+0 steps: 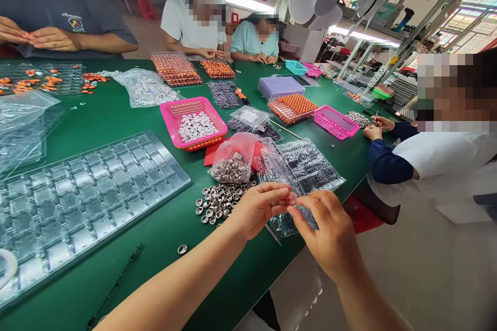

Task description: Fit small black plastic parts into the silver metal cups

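My left hand [262, 206] is closed in a pinch above the table's edge, with a small shiny piece [293, 198] at its fingertips. Facing it, my right hand [328, 227] brings its thumb and fingertips against the same spot. The fingers partly cover the piece, so its exact kind cannot be made out. Just behind my left wrist lies a pile of small silver metal rings [217, 201]. Beyond them a clear bag [232, 168] holds more such rings. Plastic-wrapped sheets of small black parts [310, 165] lie behind my hands.
A clear compartment tray [97, 186] covers the left side. One loose ring [182, 249] and a thin black strip [116, 284] lie in front of it. A pink basket [166, 114] holds white pieces. Co-workers sit around the green table [155, 248]; one is close on the right.
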The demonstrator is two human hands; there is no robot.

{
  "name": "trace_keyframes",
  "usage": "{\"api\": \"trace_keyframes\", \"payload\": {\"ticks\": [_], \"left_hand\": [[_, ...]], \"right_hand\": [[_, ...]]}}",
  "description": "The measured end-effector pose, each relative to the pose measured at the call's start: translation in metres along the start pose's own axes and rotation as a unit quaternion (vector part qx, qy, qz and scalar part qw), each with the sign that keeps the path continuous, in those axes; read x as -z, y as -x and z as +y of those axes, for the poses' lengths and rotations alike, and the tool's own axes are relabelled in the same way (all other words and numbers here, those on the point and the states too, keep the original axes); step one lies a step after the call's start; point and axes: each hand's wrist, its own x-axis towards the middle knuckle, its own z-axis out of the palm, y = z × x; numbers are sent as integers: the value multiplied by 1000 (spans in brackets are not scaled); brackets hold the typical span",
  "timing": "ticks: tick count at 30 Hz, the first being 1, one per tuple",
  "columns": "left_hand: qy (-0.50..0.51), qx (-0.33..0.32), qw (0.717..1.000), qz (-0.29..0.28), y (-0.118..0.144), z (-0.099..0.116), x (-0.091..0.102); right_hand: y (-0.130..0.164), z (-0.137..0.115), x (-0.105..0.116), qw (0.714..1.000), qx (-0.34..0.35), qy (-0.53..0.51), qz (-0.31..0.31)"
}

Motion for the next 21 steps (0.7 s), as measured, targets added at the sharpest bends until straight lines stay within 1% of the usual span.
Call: {"api": "trace_keyframes", "payload": {"ticks": [2, 4, 11, 16, 21], "left_hand": [[10, 15, 1000, 0, 0, -3, 0], [20, 29, 999, -2, -1, -6, -1], [32, 73, 997, -12, 0, -14, -2], [7, 64, 998, -28, 1, -16, 2], [-28, 46, 998, -26, 2, -21, 3]], "right_hand": [[1, 0, 2, 999, -3, -13, -31], [2, 0, 2, 999, -6, -10, -37], [8, 3, 0, 1000, 27, 4, 4], [15, 3, -2, 999, 6, -40, -3], [20, 2, -2, 997, -24, -69, -15]]}}
